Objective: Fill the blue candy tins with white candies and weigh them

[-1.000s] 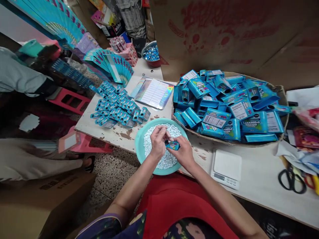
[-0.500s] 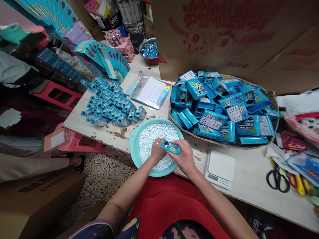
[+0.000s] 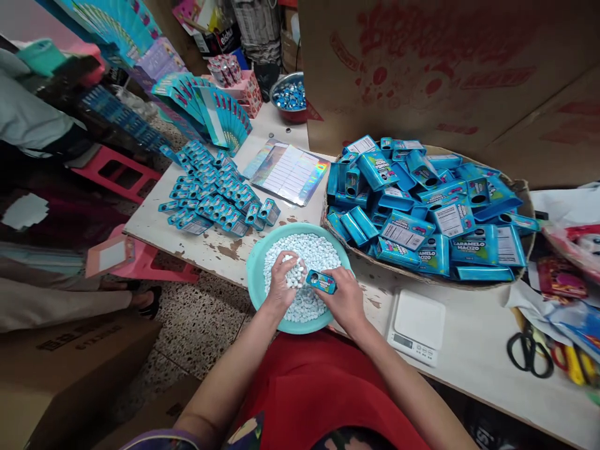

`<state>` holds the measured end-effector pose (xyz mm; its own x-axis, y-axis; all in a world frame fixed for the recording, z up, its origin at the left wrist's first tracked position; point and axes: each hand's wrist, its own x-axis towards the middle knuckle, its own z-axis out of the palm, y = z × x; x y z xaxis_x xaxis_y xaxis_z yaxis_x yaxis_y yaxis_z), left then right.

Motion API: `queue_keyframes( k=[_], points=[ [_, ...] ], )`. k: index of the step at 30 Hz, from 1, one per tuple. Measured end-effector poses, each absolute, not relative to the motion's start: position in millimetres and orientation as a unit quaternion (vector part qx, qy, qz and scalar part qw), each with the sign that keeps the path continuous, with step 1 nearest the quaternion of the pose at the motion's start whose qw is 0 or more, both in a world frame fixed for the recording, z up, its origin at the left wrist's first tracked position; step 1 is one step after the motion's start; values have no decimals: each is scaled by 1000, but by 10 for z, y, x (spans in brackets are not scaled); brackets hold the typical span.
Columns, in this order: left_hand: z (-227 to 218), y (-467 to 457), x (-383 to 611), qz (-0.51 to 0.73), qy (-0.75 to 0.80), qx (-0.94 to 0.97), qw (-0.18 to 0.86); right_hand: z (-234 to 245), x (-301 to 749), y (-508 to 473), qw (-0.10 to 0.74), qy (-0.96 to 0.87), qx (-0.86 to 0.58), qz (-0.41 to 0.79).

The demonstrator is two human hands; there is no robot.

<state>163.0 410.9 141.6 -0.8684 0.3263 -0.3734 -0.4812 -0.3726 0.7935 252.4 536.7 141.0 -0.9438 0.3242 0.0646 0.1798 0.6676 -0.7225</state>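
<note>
A turquoise plastic basin (image 3: 255, 275) full of small white candies (image 3: 312, 249) sits at the table's near edge. Above it, my left hand (image 3: 281, 281) is cupped around a heap of the white candies. My right hand (image 3: 345, 300) grips a small blue tin (image 3: 321, 282) printed "Caramelo Macizo", its round hole turned toward my left hand. The tin lies almost level, close beside the cupped candies. To the right, a cardboard tray (image 3: 328, 215) is piled with more blue tins (image 3: 407, 228). Several similar tins (image 3: 210, 194) stand in rows on the left.
A white digital scale (image 3: 419, 319) lies right of the basin, with black scissors (image 3: 529, 355) beyond. Sticker sheets (image 3: 288, 172) lie behind. A metal bowl (image 3: 290, 99) holds blue pieces. Another person's legs (image 3: 60, 306) and pink stools (image 3: 145, 259) are on the left.
My left hand has come up from the candies in the basin and turned, now showing a handful. My right hand keeps the tin in nearly the same place. The view has shifted slightly.
</note>
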Motion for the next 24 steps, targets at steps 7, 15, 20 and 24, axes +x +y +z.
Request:
queue_keyframes(
  k=[7, 15, 20, 24],
  points=[
    [1560, 4250, 1602, 857, 486, -97, 143, 1396, 2386, 5224, 110, -921, -92, 363],
    [1622, 4246, 1592, 856, 490, -80, 143, 1469, 2383, 5239, 88, -908, -111, 394],
    [1641, 4285, 1597, 854, 496, -69, 142, 1486, 2395, 5242, 92, -904, -116, 400],
    [1634, 4298, 1599, 847, 511, -60, 134, 1497, 2392, 5257, 99, -905, -107, 400]
  ],
)
